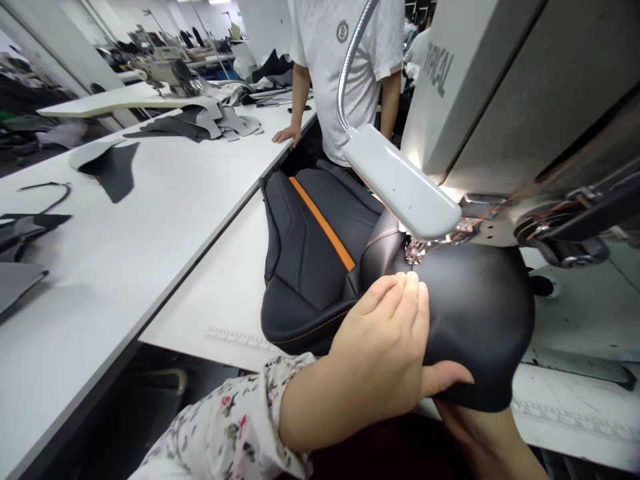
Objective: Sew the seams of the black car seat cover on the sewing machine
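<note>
Seat cover [475, 313] in grip of left hand [385, 353]

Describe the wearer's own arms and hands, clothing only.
The left hand is bare, no glove, ring or watch. Its sleeve is pale fabric with small pink flowers and dark leaves, ending on the forearm. The right forearm is bare; the black cover hides that hand.

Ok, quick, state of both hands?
Left hand: open, pressed flat on the black seat cover by the needle.
Right hand: under the cover, only the wrist shows; cannot be told.
</note>
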